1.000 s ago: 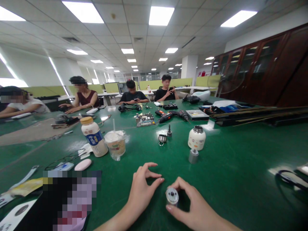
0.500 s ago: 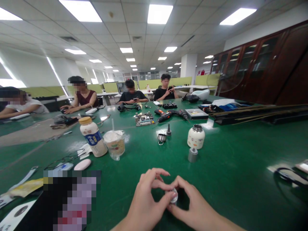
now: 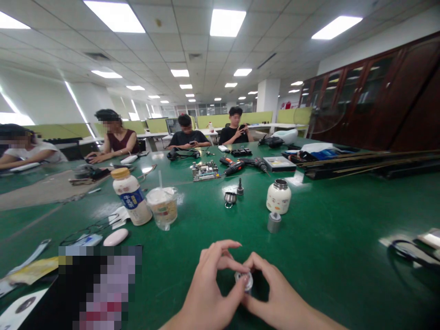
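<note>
Close in front of me, both hands meet around a small silver metal cylinder with a round top. My left hand pinches its top between thumb and index finger, the other fingers curled above. My right hand grips its side from the right, thumb below and fingertips behind. The fingers hide much of the cylinder, so its exact kind is unclear. Beyond my hands, a similar grey cylinder stands upright in front of a cream flask with no lid on it.
A steel cup-like part and a dark pointed fitting lie mid-table. To the left stand a drink bottle and a plastic cup with a straw. Farther back are a circuit board and power drills. Several people sit around the table.
My view has shifted slightly. Both hands keep nearly the same hold on the silver cylinder, whose top shows a little more between the fingers.
</note>
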The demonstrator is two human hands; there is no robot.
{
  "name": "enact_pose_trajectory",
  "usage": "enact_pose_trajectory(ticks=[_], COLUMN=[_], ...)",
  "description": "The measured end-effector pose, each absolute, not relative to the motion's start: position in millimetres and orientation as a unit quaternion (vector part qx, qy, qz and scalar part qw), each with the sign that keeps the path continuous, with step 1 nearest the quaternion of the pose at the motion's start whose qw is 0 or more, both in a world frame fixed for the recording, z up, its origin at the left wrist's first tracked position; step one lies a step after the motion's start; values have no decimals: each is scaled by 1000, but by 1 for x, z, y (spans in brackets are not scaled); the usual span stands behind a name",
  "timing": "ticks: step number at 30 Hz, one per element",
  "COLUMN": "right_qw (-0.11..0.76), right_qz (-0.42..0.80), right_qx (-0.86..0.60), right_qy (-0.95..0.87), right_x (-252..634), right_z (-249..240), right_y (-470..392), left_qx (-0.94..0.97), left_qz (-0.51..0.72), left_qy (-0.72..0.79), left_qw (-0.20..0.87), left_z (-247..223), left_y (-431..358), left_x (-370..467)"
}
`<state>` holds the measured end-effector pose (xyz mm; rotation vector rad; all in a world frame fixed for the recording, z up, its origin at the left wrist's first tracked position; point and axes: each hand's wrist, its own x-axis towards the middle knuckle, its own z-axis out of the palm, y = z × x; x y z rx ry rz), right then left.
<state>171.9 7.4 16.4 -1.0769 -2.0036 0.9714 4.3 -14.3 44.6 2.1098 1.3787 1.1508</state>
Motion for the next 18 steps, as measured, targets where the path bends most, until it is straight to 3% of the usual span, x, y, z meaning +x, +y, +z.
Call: enact_pose_trajectory(ticks=[15, 18], right_qw=[322, 316], right_qz=[379, 380], right_qx=[-410, -413], right_qy=[-764, -765], right_x=[173, 173], right_z=[19, 20], right_y=[7, 8], left_qx=[674, 674], left_qz=[486, 452], left_qy=[527, 557], left_qw=[179, 175], left_z=[36, 30], left_y=[0, 13], left_x=[-2, -11])
